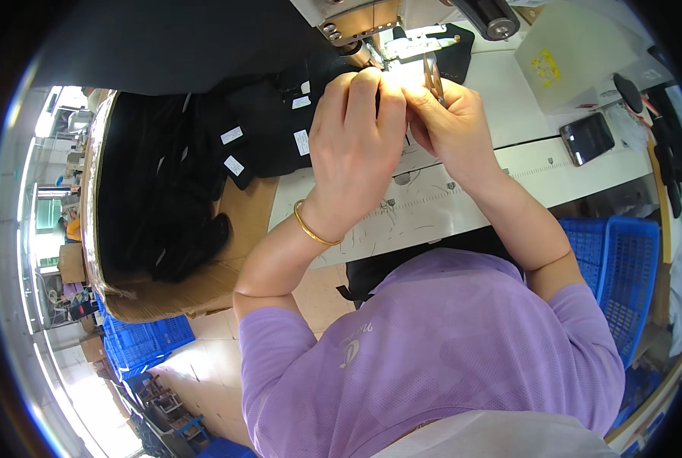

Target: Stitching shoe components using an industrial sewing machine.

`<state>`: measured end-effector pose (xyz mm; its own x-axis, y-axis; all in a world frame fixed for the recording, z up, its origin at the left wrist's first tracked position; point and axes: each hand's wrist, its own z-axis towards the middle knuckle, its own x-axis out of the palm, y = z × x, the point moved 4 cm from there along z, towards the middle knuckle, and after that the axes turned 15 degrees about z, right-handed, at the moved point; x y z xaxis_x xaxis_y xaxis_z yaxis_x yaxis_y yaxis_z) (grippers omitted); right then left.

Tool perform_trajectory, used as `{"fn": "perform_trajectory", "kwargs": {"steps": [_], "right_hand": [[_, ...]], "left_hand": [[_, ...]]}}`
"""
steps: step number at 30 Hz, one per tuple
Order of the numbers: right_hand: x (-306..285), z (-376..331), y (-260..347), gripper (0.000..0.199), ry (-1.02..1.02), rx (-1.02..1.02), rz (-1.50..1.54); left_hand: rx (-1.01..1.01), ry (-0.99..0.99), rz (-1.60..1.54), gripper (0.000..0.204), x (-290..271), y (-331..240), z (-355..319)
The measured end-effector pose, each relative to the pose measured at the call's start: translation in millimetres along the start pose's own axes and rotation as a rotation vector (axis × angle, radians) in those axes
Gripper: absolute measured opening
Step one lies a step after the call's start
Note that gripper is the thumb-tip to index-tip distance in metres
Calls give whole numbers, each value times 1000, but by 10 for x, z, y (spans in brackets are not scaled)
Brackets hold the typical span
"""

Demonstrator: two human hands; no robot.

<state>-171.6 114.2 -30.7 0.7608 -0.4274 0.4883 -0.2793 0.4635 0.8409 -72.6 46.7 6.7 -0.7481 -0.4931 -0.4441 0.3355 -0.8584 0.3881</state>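
Observation:
Both my hands are raised close together under the head of a sewing machine [368, 21]. My left hand [358, 141] has its fingers bent and drawn together beside the presser area; its fingertips and whatever they pinch are hidden. A slim two-pronged metal tool [432, 76], like snips or tweezers, points upward from my right hand [459, 130], which is closed round it. Black fabric pieces [261, 122] with small white labels lie on the machine table [432, 202] to the left of my left hand.
A cardboard box [177, 304] piled with black pieces stands at the left. On the table's right side lie a phone [587, 139] and a pale box-shaped housing [577, 57]. Blue plastic crates stand at lower right [629, 282] and lower left [146, 340].

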Motion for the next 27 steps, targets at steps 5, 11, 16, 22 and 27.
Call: {"fn": "perform_trajectory", "kwargs": {"steps": [5, 11, 16, 22, 27], "right_hand": [[-32, 6, -7, 33, 21, 32, 10], [-99, -67, -97, 33, 58, -1, 4], [-96, -196, -179, 37, 125, 20, 94], [-228, -309, -146, 30, 318, 113, -243], [-249, -278, -243, 26, 273, -243, -728]], "left_hand": [[-24, -3, -51, 33, -31, -2, -17], [-80, -113, 61, 38, -36, 71, -162], [-90, -90, 125, 44, 83, 145, -181], [-585, 500, -624, 31, 127, 659, -425], [-890, 1068, -1251, 36, 206, 736, -731]]}}
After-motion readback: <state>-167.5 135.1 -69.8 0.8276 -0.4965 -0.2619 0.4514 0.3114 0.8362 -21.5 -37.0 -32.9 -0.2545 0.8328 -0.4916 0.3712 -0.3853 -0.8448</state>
